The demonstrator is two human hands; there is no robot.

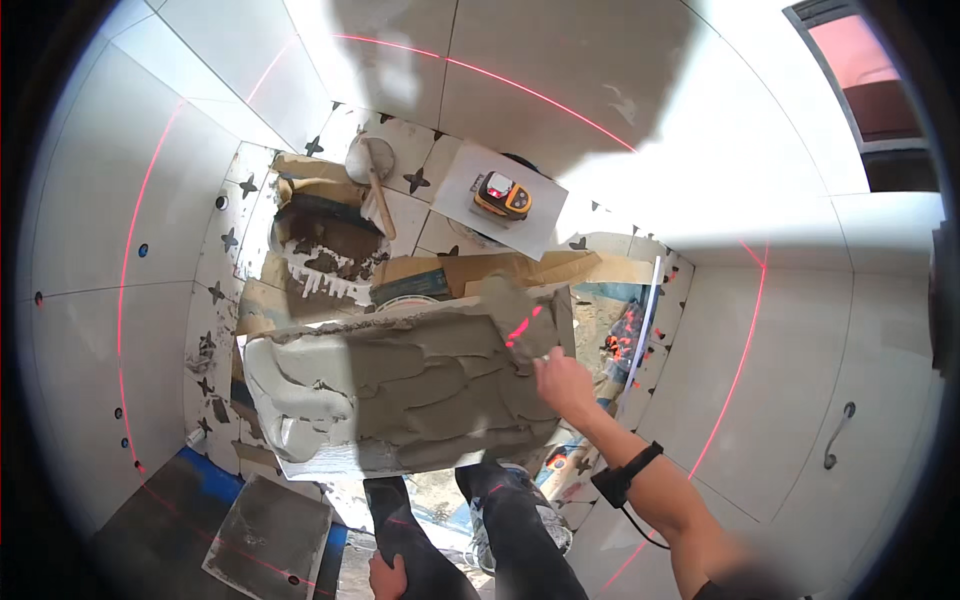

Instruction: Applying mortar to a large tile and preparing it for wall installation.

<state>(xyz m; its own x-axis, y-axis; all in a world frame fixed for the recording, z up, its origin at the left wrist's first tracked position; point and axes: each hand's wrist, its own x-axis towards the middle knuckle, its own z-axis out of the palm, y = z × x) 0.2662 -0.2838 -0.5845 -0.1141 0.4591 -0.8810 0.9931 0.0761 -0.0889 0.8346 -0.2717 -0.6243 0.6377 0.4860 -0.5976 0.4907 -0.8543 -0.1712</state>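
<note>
My right hand (565, 384) is closed round the handle of a trowel, mostly hidden in my grip. The mortar-smeared trowel blade (512, 308) is over the far right part of a large tile panel (350, 462). Wet grey mortar (430, 390) covers most of that panel in uneven ridges; its left end is brightly sunlit. Red laser light falls across the blade. Down by my dark-trousered leg, my left hand (388, 577) rests against the thigh. It appears to hold nothing, though its fingers show only in part.
Beyond the panel, an orange and black laser level (502, 197) stands on a white board (548, 215). Left of it lies a white-headed mallet (371, 160). Cardboard (470, 268) covers part of the floor. A bucket (545, 525) stands by my legs; a grey square slab (268, 537) lies lower left.
</note>
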